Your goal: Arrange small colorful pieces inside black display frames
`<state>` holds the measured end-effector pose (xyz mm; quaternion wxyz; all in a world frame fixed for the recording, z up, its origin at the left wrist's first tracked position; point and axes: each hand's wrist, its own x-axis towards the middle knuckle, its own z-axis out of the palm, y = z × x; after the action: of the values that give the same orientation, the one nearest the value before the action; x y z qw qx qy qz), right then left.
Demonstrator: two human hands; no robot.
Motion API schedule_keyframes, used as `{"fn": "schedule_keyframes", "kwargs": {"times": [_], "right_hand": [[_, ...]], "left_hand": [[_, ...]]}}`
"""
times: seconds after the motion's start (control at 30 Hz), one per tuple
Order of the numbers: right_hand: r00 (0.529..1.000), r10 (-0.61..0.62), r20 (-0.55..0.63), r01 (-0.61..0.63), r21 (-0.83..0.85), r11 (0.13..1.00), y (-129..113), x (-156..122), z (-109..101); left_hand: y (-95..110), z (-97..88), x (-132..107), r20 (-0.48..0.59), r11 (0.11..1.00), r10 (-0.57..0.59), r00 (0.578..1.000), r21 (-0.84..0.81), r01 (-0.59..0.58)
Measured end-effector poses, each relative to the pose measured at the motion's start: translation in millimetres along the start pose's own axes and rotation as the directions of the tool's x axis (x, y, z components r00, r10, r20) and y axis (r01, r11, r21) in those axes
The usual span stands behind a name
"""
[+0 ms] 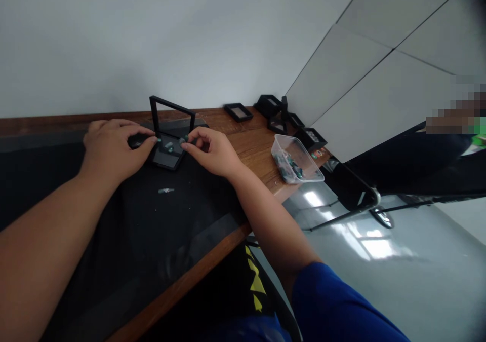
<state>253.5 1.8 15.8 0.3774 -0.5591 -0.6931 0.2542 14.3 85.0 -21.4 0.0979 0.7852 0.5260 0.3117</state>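
Note:
A small black display frame [165, 162] lies opened on the dark mat, its hinged lid frame [172, 105] standing upright at the back. Several small greenish stone pieces [169, 147] rest on its grey inner sheet. At the frame's left side, my left hand [110, 144] is closed, thumb and forefinger pinching a tiny green stone piece [158, 140]. My right hand [212, 151] pinches a dark greenish stone piece [183, 141] over the right edge. A slim pale green piece [166, 190] lies apart on the mat, nearer me.
A clear plastic box [279, 167] holding greenish pieces stands at the table's right edge. Behind it are several black frames [238, 112] along the wall. A folding metal-framed chair [349, 213] stands on the shiny floor, and part of another person shows at far right.

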Motion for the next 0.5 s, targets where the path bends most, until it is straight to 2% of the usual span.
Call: {"fn": "schedule_keyframes", "kwargs": {"times": [0.17,0.5], "right_hand": [[1.0,0.007,-0.006,-0.007,-0.014,1.0,-1.4,0.1,-0.8],[1.0,-0.001,-0.012,0.0,-0.007,1.0,-3.0,-0.5,-0.5]], "left_hand": [[-1.9,1.5,-0.5,-0.017,1.0,0.006,1.0,0.019,-0.005],[-2.3,1.3,-0.9,0.045,0.998,0.033,0.998,0.055,-0.035]]}}
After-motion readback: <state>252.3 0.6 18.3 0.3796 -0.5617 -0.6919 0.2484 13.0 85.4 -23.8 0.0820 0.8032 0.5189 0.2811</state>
